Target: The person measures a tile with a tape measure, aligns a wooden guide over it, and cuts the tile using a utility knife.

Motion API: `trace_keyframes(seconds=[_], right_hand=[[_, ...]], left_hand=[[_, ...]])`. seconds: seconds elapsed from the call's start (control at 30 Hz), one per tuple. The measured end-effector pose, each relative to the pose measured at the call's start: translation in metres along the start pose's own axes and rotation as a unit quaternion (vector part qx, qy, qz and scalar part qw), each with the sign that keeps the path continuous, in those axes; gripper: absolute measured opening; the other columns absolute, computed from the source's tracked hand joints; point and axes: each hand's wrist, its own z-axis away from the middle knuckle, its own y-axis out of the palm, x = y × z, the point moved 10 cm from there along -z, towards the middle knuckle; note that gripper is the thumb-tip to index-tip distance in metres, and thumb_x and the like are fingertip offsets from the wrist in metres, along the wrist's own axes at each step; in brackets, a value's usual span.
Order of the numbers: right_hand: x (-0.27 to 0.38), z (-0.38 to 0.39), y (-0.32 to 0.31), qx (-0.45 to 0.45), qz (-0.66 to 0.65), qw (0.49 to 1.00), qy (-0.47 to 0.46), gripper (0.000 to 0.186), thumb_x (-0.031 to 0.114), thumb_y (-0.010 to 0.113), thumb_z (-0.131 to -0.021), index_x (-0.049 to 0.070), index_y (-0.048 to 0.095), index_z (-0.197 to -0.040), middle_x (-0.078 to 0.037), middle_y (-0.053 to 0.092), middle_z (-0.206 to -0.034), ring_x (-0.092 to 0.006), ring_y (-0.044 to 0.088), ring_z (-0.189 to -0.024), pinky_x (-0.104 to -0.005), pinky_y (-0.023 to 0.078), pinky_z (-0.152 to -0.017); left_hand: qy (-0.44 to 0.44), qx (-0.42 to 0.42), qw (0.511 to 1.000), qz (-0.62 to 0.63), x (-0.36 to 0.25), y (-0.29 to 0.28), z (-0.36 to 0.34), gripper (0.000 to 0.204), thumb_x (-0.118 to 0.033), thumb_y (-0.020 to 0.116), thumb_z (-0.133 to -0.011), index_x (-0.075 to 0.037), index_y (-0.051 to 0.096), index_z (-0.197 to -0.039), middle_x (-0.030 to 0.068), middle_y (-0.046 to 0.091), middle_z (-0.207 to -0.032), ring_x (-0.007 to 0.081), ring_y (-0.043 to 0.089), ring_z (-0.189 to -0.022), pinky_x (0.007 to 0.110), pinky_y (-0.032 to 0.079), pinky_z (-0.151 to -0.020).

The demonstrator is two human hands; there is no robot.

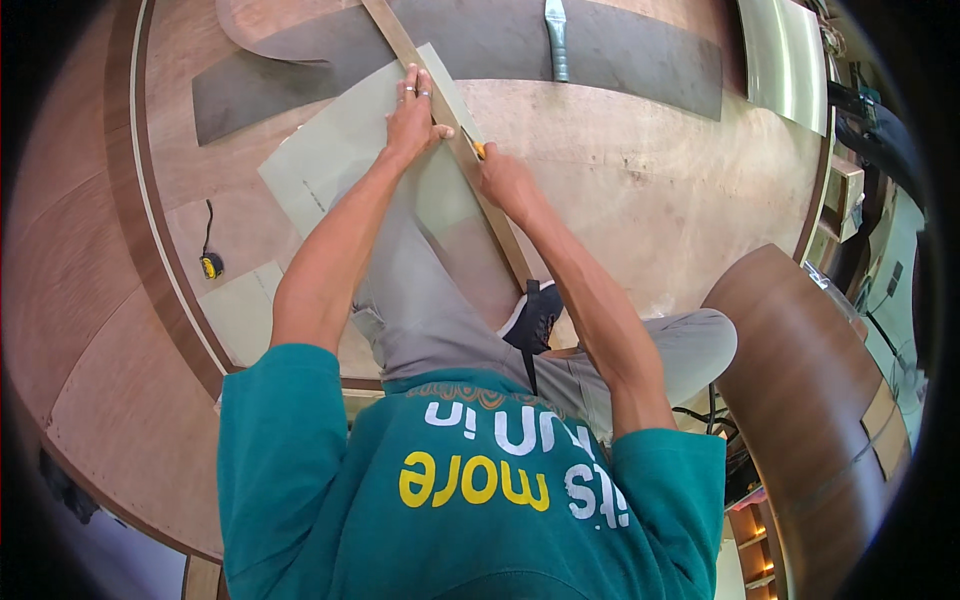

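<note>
My left hand (pixel 408 125) presses flat on a long wooden strip (pixel 497 228), fingers stretched forward and thumb spread to the side. The strip lies slantwise across a pale grey-green sheet (pixel 335 150). Beside the strip's right edge, my right hand (pixel 507 183) is closed around a yellow utility knife (pixel 479 151); most of it is hidden in my fist. The knife's front end meets the sheet's narrow margin to the right of the strip. At the strip's near end sits my dark shoe (pixel 540 318), touching or very close to it.
Beyond the sheet lies a long dark grey panel (pixel 640 60) with a blue-handled scraper or brush (pixel 558 45) on it. A yellow-and-black tape measure (pixel 211 264) rests at left, near a smaller pale offcut (pixel 240 310). A curved brown sheet (pixel 800 390) stands at right.
</note>
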Motion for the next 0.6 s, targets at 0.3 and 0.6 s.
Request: trace_keyframes(seconds=[0.3, 0.6], right_hand=[[-0.032, 0.055, 0.023, -0.071, -0.021, 0.997, -0.033, 0.021, 0.018, 0.045, -0.093, 0.001, 0.044, -0.106, -0.028, 0.061, -0.076, -0.0488, 0.059, -0.074, -0.0567, 0.046, -0.066], [-0.062, 0.108, 0.044, -0.063, -0.031, 0.997, -0.011, 0.024, 0.016, 0.048, -0.092, 0.002, 0.045, -0.110, -0.026, 0.062, -0.075, -0.0458, 0.061, -0.073, -0.0558, 0.047, -0.064]], left_hand=[[0.026, -0.028, 0.999, 0.039, 0.006, 0.008, -0.003, 0.112, -0.027, 0.086, -0.064, -0.008, 0.016, -0.150, 0.0057, 0.005, -0.159, 0.0328, 0.017, -0.143, 0.067, 0.039, -0.098], [0.015, -0.004, 1.000, -0.007, 0.004, 0.007, -0.002, 0.115, -0.032, 0.086, -0.062, -0.003, 0.016, -0.149, 0.0113, 0.005, -0.157, 0.0303, 0.022, -0.142, 0.051, 0.041, -0.102]])
